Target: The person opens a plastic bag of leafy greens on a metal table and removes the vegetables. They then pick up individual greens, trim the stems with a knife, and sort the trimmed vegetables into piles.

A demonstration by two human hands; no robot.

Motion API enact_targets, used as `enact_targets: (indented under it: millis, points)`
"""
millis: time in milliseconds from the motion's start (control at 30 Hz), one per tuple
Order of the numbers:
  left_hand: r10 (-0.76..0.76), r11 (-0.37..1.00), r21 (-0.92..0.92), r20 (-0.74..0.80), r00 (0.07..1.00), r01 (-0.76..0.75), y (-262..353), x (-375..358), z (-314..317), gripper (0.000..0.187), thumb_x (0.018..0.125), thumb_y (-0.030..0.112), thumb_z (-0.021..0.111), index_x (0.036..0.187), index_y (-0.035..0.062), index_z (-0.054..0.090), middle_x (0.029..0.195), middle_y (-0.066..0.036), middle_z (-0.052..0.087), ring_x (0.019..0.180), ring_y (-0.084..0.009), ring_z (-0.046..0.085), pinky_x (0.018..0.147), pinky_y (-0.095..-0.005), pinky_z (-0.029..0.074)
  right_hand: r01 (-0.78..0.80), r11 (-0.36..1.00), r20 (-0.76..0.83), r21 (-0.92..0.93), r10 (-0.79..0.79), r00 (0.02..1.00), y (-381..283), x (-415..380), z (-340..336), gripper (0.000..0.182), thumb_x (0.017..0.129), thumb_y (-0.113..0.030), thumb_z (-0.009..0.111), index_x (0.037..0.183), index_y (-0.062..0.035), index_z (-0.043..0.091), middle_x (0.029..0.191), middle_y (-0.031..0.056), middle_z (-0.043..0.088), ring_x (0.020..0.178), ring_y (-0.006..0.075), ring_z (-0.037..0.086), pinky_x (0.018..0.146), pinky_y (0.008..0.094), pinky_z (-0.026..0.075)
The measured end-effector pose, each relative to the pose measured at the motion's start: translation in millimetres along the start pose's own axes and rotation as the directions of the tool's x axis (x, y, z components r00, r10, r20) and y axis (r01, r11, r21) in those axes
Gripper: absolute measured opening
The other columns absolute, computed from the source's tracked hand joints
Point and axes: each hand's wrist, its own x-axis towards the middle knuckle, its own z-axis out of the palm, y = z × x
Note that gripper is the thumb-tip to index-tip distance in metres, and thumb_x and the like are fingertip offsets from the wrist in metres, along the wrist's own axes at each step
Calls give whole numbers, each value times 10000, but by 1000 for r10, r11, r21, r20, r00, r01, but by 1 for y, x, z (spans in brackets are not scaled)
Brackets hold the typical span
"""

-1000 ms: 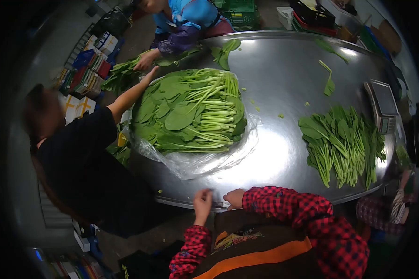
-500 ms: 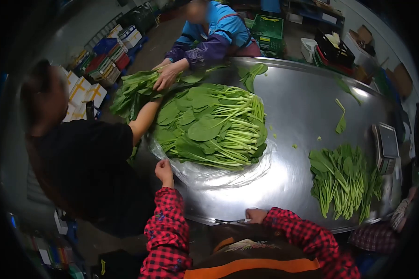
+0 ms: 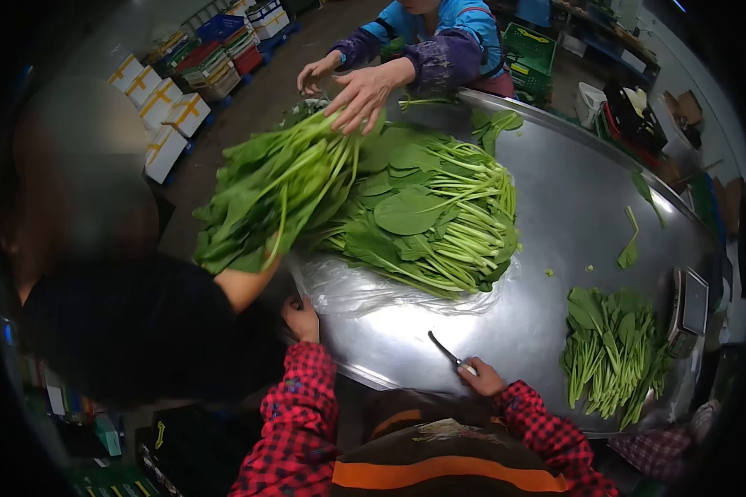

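Observation:
My right hand (image 3: 482,378) is closed round the handle of a knife (image 3: 446,349), whose dark curved blade points up and left over the metal table (image 3: 389,344). At the table's left edge, my left hand (image 3: 301,318) has its fingers curled, beside a clear plastic sheet (image 3: 348,286); whether it grips anything is hidden. On the sheet lies a large heap of leafy greens (image 3: 439,215), stems to the right. A co-worker in black holds a big bunch of greens (image 3: 282,182) over the heap's left side, with another person's hands (image 3: 360,93) close above it.
A smaller pile of greens (image 3: 613,352) lies at the right, beside a scale (image 3: 688,311). Loose leaves (image 3: 630,248) are scattered on the table's far right. White boxes (image 3: 162,108) and crates (image 3: 211,66) stand at the back left, a green crate (image 3: 529,54) behind the table.
The bunch at the left has been lifted towards the heap, and the person across has let go of it. The knife has swung upward in my right hand. The view has shifted.

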Motion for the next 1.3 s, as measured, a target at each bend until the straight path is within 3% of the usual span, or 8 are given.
enact_targets:
  millis: [200,367,433,767,900,933,1033,1300]
  points:
    - [286,952,156,-156,945,-263,14,-79,-17,476,904,249,679,1258,-19,505,1195,-217,526,1108,-339,510,939,-429,424,-59,998,-208,21,62,976,20,-20,-33,419,1002,-391,526,962,14,627,751,93,613,737,183,594,696,354,475]
    - [378,896,-314,166,911,-315,78,-150,-26,227,905,79,634,1114,0,592,1070,-159,585,906,-244,593,721,-315,496,-41,988,-287,150,83,954,58,-35,-46,463,982,-452,538,1057,-3,622,798,91,643,763,175,610,722,348,488]
    - [630,765,-436,351,692,-475,99,-174,-23,117,874,42,667,985,7,652,931,-125,625,781,-238,607,641,-316,499,-40,988,-292,148,82,953,61,-42,-48,468,965,-452,576,1094,-3,598,775,77,641,748,166,613,708,345,491]
    - [700,713,-538,511,499,-450,154,-231,1,82,849,52,702,921,21,678,832,-103,643,693,-228,615,626,-315,516,-19,983,-310,184,77,947,110,-45,-34,371,974,-374,570,998,-8,623,774,91,674,683,182,643,676,343,515]
    - [507,833,-506,537,674,-223,123,-232,15,181,872,86,699,1029,3,666,837,-88,648,735,-172,622,655,-278,505,46,820,-327,571,176,929,117,-24,-30,314,993,-379,542,921,-77,593,701,53,595,601,146,573,554,299,476]
    - [343,877,-470,478,809,-94,113,-230,20,240,879,98,700,1084,-10,637,832,-69,644,735,-149,613,671,-269,501,54,249,-156,967,412,898,78,-36,-40,303,1008,-386,528,858,-123,534,665,25,531,569,121,525,496,264,435]
    - [-159,730,-527,489,858,436,87,-194,52,503,953,310,654,1287,-32,497,1090,-88,607,933,-142,573,778,-288,484,108,-165,-46,980,342,939,52,0,-40,320,1011,-411,524,855,-131,507,671,15,535,572,129,530,512,271,462]
    - [-199,428,-556,711,674,712,203,-107,65,957,882,772,445,1481,38,306,1410,-90,468,1221,-237,504,1019,-448,422,54,-258,62,965,421,905,-85,104,-62,390,1020,-479,413,1047,-104,515,1286,222,540,1221,428,512,1047,623,394]
